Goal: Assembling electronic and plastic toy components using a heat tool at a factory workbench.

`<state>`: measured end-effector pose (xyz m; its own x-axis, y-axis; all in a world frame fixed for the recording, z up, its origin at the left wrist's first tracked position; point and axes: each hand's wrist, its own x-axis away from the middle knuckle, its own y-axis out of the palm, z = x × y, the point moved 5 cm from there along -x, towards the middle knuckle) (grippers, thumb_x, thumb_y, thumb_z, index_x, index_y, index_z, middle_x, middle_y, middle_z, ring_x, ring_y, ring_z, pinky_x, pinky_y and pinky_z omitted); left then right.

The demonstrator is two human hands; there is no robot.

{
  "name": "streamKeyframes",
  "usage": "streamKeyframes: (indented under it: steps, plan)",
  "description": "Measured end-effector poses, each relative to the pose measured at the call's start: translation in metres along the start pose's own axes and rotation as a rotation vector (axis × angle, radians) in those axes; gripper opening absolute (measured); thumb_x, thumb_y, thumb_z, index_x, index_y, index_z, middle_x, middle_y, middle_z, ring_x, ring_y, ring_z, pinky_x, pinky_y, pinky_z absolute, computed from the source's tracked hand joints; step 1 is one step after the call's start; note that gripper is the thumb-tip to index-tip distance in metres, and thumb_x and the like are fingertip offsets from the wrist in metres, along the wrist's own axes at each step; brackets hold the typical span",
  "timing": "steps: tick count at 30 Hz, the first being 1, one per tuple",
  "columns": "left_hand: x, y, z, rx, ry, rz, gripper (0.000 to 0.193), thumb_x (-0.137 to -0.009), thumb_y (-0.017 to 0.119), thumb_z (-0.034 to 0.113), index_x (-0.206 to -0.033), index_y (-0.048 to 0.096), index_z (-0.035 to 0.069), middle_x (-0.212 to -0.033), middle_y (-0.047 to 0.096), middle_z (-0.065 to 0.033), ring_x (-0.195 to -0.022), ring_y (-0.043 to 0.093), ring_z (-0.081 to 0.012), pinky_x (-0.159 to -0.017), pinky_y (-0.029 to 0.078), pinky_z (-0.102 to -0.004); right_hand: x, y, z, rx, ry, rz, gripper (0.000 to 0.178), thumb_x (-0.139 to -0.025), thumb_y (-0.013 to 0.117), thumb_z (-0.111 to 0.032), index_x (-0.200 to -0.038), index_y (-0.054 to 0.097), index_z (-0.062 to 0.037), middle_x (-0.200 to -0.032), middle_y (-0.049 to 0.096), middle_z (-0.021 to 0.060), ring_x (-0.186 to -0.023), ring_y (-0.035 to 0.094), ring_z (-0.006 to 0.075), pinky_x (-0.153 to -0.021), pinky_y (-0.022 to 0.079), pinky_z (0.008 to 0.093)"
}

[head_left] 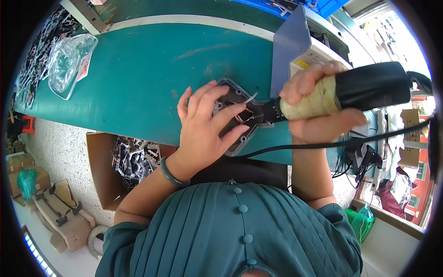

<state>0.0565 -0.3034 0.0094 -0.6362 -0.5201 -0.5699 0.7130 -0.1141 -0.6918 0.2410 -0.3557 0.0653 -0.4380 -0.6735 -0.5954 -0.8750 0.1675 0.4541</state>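
My right hand (318, 99) is wrapped around the tan-wrapped grip of a corded power tool (371, 86) with a thick black body. Its dark nozzle (272, 111) points left, over the edge of a grey plastic housing (236, 150) on the table. My left hand (203, 122) lies over the housing's left side, fingers spread, thumb and index fingertips apart. Thin wires (244, 118) show inside the housing near those two fingertips. A short whitish tube (250, 98) sticks up beside the index finger. Much of the housing is hidden under my left hand.
A black cable (323, 146) crosses the front right of the green table (143, 69). A grey-blue panelled box (290, 46) stands behind the tool. At the left lie a clear plastic tray (69, 64) and many metal parts; a cardboard box (102, 171) of parts sits below.
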Motion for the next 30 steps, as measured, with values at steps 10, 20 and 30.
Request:
streamKeyframes:
  steps: [10,20,30]
  plan:
    - [-0.009,0.003,0.012,0.098,0.119,0.031,0.021,-0.073,0.086,0.022,-0.089,0.075,0.016,-0.103,0.063,0.0017,-0.113,0.060,-0.0241,-0.103,0.032,-0.0511,-0.004,0.021,-0.021,-0.044,-0.139,-0.346,0.109,-0.067,0.056,-0.092,-0.130,0.050,-0.0036,-0.089,0.060,0.0094,-0.071,0.063,0.0200,-0.066,0.055,0.0357]
    - [-0.012,0.001,0.017,0.136,0.127,0.015,0.021,-0.073,0.086,0.023,-0.089,0.074,0.016,-0.100,0.064,0.0018,-0.109,0.061,-0.0230,-0.099,0.034,-0.0476,-0.003,0.021,-0.021,-0.087,-0.159,-0.357,0.110,-0.066,0.057,-0.093,-0.129,0.050,-0.0031,-0.089,0.060,0.0104,-0.072,0.064,0.0204,-0.066,0.055,0.0349]
    - [-0.009,0.005,0.014,0.193,0.131,0.074,0.021,-0.072,0.086,0.028,-0.084,0.074,0.016,-0.094,0.066,0.0035,-0.106,0.063,-0.0228,-0.097,0.035,-0.0451,-0.003,0.022,-0.022,-0.086,-0.192,-0.377,0.110,-0.067,0.057,-0.093,-0.129,0.050,-0.0027,-0.088,0.059,0.0101,-0.069,0.062,0.0201,-0.063,0.054,0.0348]
